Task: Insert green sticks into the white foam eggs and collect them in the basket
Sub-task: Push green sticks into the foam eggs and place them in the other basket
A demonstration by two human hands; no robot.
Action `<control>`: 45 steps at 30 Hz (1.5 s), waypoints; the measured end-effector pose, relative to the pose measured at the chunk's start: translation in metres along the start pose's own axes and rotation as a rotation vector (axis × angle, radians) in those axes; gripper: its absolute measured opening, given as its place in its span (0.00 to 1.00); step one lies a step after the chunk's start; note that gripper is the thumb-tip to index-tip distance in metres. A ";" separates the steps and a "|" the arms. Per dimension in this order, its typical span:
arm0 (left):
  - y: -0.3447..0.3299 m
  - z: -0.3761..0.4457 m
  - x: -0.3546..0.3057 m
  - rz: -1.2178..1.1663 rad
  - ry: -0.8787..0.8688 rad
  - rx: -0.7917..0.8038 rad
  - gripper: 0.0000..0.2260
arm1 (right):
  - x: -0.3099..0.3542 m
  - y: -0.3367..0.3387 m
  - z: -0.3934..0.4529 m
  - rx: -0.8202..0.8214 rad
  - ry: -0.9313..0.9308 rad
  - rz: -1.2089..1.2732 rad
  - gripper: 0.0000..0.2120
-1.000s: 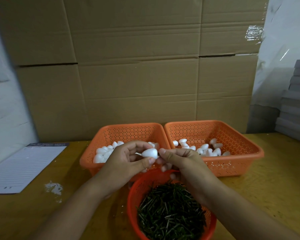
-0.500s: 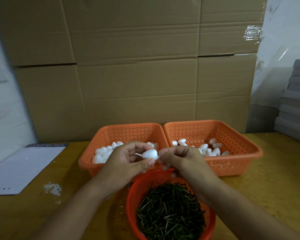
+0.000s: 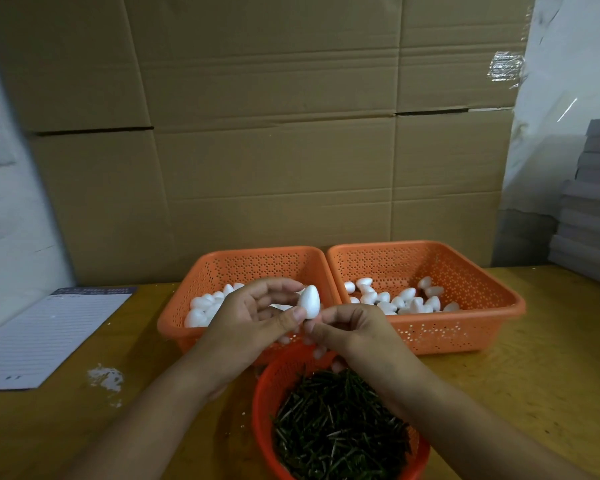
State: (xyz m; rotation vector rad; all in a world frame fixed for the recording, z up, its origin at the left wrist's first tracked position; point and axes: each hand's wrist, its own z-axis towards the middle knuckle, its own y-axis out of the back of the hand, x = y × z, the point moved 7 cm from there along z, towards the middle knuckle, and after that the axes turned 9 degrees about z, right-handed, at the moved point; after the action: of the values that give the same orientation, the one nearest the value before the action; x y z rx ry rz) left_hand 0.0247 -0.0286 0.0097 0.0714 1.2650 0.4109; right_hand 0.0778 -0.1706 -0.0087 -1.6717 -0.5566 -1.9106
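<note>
left hand [image 3: 246, 317] held one white foam egg [image 3: 309, 301] pinched between thumb at its lower end and fingers curled behind it. egg stood near upright, long axis vertical, pointed end up, blunt end down toward the thumb. right hand [image 3: 352, 329] sat just beside and below it, fingers curled, fingertips [image 3: 312, 329] bunched at the egg's lower end; could not tell whether a stick was pinched there, nothing green visible between the fingers.

both hands hovered above the near rim of the left orange basket [image 3: 257, 268], which held a pile of loose foam eggs [image 3: 205, 306], partly hidden behind the left hand. right orange basket [image 3: 465, 289] touched it side by side and held more white eggs [image 3: 395, 299] scattered on its floor; too small to tell if any had sticks.

closest to the camera, a round red basket [image 3: 267, 393] was full of green sticks [image 3: 340, 427] lying in all directions; the right wrist crossed over its far rim.

all sat on a yellow wooden table [image 3: 534, 375]. lined paper pad [image 3: 45, 337] lay at left, with a white smear [image 3: 106, 377] on the table next to it. flat cardboard sheets [image 3: 274, 133] stood behind the baskets, a stack of grey boards [image 3: 593, 202] at far right.
</note>
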 end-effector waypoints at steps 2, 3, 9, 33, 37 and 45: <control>0.000 0.000 0.000 0.001 0.000 0.002 0.18 | -0.001 0.000 0.000 -0.014 0.005 -0.003 0.06; 0.001 0.000 0.000 0.002 0.000 0.004 0.18 | -0.001 0.000 0.000 -0.019 0.005 -0.005 0.05; -0.003 -0.001 -0.002 0.014 0.000 0.034 0.15 | 0.002 -0.001 -0.002 -0.024 0.019 -0.016 0.06; -0.008 -0.006 -0.003 -0.240 0.108 0.117 0.15 | 0.004 -0.011 -0.004 0.129 -0.045 0.147 0.11; -0.009 -0.005 -0.002 -0.183 0.096 0.103 0.15 | 0.004 -0.009 -0.005 0.072 -0.042 0.125 0.12; -0.007 -0.004 0.000 -0.159 0.082 0.045 0.18 | 0.008 -0.005 -0.008 -0.088 0.032 0.154 0.07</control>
State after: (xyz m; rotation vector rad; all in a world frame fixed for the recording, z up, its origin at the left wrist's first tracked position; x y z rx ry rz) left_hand 0.0229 -0.0360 0.0062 -0.0079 1.3506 0.2500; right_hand 0.0682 -0.1725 -0.0018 -1.6836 -0.3248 -1.8703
